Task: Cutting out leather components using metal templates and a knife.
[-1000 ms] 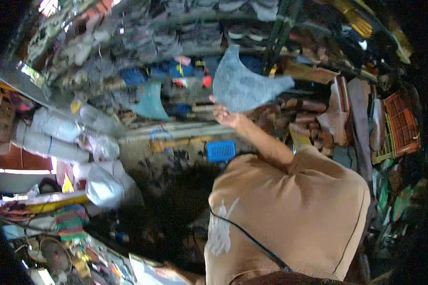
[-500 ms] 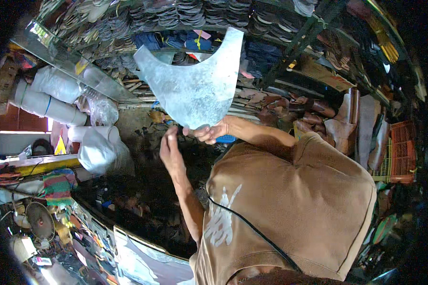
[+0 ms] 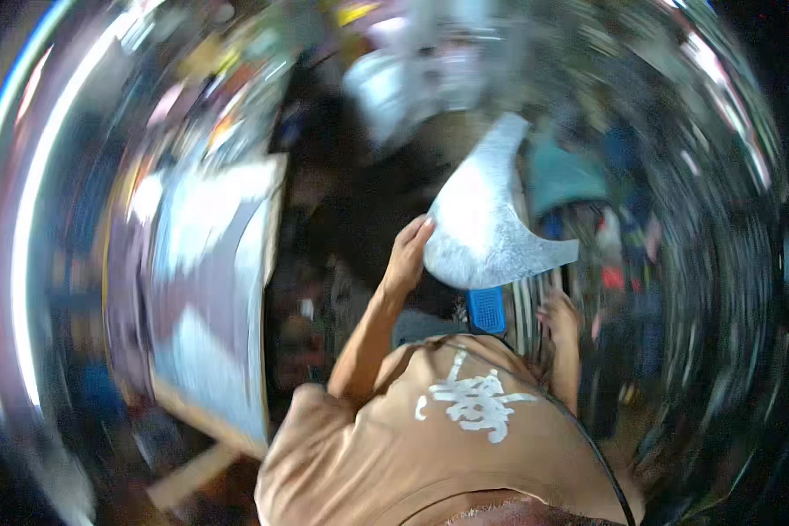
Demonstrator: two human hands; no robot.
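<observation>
A broad U-shaped panel (image 3: pixel 478 223), mottled silvery grey and flat-looking, is held up in front of me. My left hand (image 3: pixel 408 254) is closed on its rounded left edge, with the thumb over the face. The panel's two pointed arms reach up and to the right. Just below the lower arm is my right hand (image 3: pixel 560 317), apart from the panel. Its fingers look loosely spread and hold nothing I can see, though they are slightly blurred.
A workbench (image 3: pixel 210 289) with pale and grey sheet pieces lies to my left. A blue plastic basket (image 3: pixel 487 310) is below the panel, and a teal curved piece (image 3: pixel 565 175) hangs or lies beyond it. Most surroundings are smeared by motion.
My view has swung left, bringing the workbench up alongside. The panel has passed from my right hand's grip to my left hand's, and has tilted rightward. My right hand has let go.
</observation>
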